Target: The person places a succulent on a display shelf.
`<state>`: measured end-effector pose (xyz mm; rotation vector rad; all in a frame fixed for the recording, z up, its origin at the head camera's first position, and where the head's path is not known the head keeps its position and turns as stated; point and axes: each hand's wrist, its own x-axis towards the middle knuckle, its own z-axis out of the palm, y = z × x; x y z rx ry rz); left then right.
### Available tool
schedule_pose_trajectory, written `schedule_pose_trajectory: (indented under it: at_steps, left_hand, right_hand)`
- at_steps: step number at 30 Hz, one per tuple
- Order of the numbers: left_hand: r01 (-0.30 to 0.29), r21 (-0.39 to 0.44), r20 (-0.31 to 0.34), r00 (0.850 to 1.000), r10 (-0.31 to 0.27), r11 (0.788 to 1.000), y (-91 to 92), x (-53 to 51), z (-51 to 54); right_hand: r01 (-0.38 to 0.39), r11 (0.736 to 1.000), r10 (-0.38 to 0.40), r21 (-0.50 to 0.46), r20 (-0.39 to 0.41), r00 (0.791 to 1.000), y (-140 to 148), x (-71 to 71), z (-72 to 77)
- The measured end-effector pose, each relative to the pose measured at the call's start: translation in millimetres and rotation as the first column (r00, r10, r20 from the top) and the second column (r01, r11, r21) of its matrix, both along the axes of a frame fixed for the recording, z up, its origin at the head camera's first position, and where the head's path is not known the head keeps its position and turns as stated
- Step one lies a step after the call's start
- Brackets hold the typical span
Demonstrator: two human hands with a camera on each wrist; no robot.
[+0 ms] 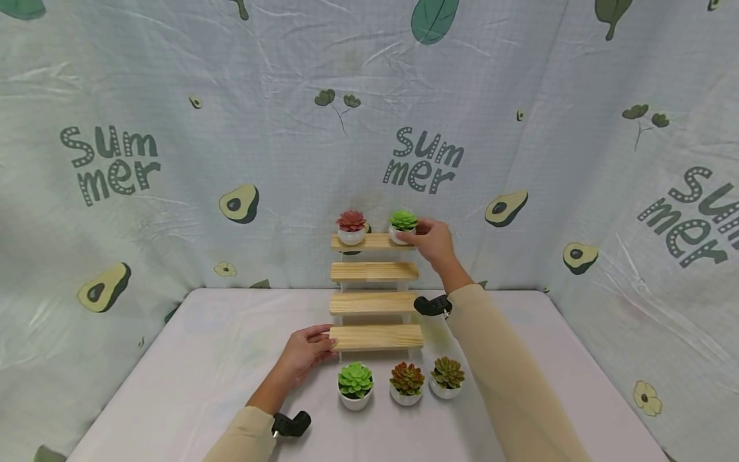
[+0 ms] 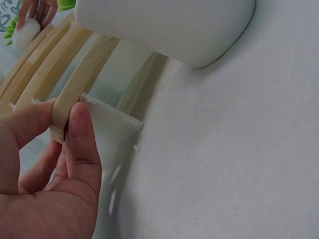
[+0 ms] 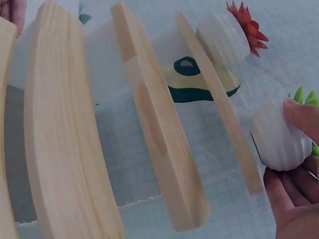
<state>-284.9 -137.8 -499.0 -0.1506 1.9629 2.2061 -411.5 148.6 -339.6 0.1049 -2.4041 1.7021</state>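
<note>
A small wooden stepped stand [image 1: 374,272] with white supports stands on the table. My right hand [image 1: 433,242] holds a white ribbed pot with a bright green artificial succulent [image 1: 403,221] at the right end of the top step. Whether its base touches the wood, I cannot tell; in the right wrist view the pot [image 3: 279,137] is gripped between thumb and fingers. My left hand [image 1: 306,353] pinches the left end of the lowest step [image 2: 75,94]. A red succulent in a white pot [image 1: 351,228] sits at the top step's left end.
Before the stand, three potted succulents are on the white table [image 1: 231,359]: a bright green one [image 1: 355,383], a reddish-brown one [image 1: 407,382] and an olive one with reddish tips [image 1: 447,376]. Behind hangs a sheet [image 1: 288,154] printed with avocados and lettering.
</note>
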Motion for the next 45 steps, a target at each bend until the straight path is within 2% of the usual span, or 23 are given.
schedule_pose_trajectory:
  at_steps: [12,20,30,37,45]
  left_hand:
    - [-0.013,-0.009,0.005,1.000,0.013,1.000,0.9,2.2,0.7]
    - [-0.022,-0.012,0.015,1.000,0.023,1.000,1.4,-0.7,-0.6]
    - [-0.010,0.000,-0.001,1.000,0.010,1.000,0.3,0.1,-2.0]
    - [0.028,0.037,-0.030,0.999,-0.026,0.999,-0.6,-2.4,-4.2]
    - [0.026,0.035,-0.031,0.999,-0.025,0.999,-1.6,-3.8,-3.4]
  right_hand:
    - [0.004,1.000,-0.003,0.030,-0.016,1.000,-5.7,-2.0,-0.6]
    - [-0.010,1.000,0.010,0.025,-0.010,1.000,-7.4,-1.8,0.7]
    - [0.006,1.000,-0.006,0.027,-0.003,1.000,-8.5,-0.9,-2.1]
    - [-0.001,1.000,0.001,0.001,-0.037,0.999,-6.3,6.9,-6.3]
    - [-0.005,0.998,0.003,-0.066,-0.031,1.000,0.9,23.2,-8.1]
